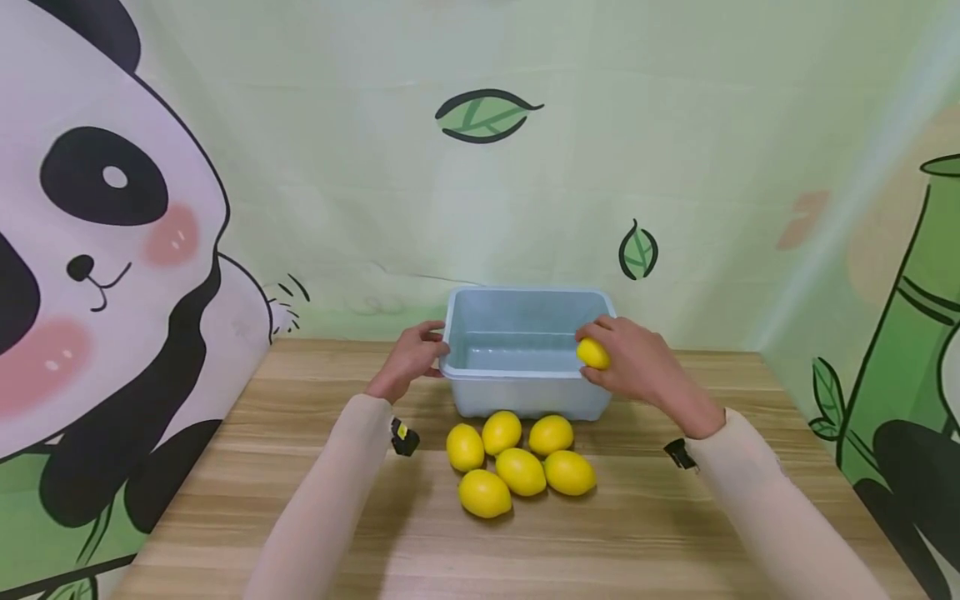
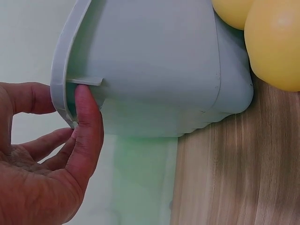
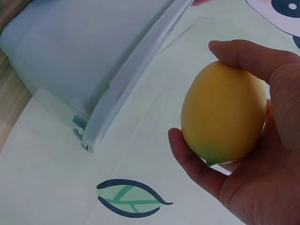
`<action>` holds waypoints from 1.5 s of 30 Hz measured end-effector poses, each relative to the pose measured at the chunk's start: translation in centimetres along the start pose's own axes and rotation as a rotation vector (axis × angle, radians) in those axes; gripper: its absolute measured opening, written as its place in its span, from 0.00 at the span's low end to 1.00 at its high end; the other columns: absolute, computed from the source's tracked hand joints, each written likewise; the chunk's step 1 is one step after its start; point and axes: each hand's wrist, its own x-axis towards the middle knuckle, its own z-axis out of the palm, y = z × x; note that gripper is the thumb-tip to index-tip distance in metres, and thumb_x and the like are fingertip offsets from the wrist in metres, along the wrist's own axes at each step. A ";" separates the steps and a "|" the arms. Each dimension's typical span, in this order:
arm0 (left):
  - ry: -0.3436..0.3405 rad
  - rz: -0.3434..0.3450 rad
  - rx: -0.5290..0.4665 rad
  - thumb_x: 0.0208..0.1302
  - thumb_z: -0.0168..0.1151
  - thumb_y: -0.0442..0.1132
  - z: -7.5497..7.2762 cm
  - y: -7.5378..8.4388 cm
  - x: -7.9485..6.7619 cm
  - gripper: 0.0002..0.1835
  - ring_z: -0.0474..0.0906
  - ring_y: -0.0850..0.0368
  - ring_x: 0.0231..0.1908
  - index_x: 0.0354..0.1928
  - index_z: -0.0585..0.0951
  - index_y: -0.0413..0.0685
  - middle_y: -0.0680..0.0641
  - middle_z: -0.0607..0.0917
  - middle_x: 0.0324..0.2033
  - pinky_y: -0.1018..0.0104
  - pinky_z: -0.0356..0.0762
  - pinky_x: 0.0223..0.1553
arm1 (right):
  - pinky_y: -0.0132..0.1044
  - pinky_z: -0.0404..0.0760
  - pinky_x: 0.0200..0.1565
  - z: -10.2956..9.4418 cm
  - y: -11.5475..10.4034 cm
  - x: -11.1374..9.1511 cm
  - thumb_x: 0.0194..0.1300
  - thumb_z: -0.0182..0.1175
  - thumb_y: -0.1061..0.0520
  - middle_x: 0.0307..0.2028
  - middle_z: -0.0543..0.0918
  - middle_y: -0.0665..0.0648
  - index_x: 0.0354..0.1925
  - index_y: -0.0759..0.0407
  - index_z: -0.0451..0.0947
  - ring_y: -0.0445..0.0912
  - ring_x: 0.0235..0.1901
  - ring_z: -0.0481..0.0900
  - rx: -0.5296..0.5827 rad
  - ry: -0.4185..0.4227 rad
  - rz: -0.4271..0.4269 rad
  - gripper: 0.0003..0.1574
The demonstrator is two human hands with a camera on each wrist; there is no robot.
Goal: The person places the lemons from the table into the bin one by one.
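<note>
A pale blue plastic bin point(image 1: 525, 392) stands on the table near the back. My left hand point(image 1: 411, 357) grips the rim at its left end; in the left wrist view the thumb and fingers point(image 2: 89, 126) curl around that rim point(image 2: 60, 70). In my right hand point(image 1: 637, 360) is a lemon point(image 1: 593, 353), held above the right end of the bin. The right wrist view shows this lemon point(image 3: 224, 112) between thumb and fingers, its greenish tip pointing down. The part of the bin floor in sight is bare. Several lemons point(image 1: 521, 472) lie grouped just in front of the bin.
A wood-grain table point(image 1: 637, 542) carries everything. Behind it hangs a pale green cloth backdrop point(image 1: 360, 167) with leaf prints, and a large printed panda point(image 1: 112, 250) on the left side. The loose lemons sit close together between the two forearms.
</note>
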 end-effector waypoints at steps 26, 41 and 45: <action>0.007 0.001 0.010 0.65 0.57 0.39 -0.2 0.0 0.0 0.33 0.77 0.43 0.55 0.72 0.64 0.50 0.40 0.73 0.62 0.58 0.86 0.44 | 0.44 0.77 0.39 -1.8 1.9 7.8 0.59 0.66 0.49 0.46 0.80 0.59 0.56 0.54 0.77 0.53 0.39 0.75 -0.017 -0.160 0.055 0.26; -0.005 -0.007 0.004 0.65 0.57 0.39 -0.2 -0.1 0.1 0.33 0.77 0.41 0.56 0.72 0.64 0.51 0.41 0.72 0.63 0.58 0.86 0.43 | 0.45 0.77 0.43 -1.1 2.7 11.2 0.58 0.67 0.50 0.45 0.81 0.58 0.55 0.54 0.77 0.53 0.42 0.74 0.020 -0.263 0.126 0.26; -0.008 -0.009 0.005 0.65 0.57 0.39 -0.2 0.0 0.1 0.33 0.76 0.40 0.58 0.72 0.64 0.51 0.41 0.72 0.63 0.58 0.86 0.44 | 0.45 0.77 0.44 -0.9 2.8 11.9 0.58 0.67 0.50 0.45 0.81 0.58 0.54 0.53 0.77 0.53 0.42 0.74 0.043 -0.288 0.148 0.26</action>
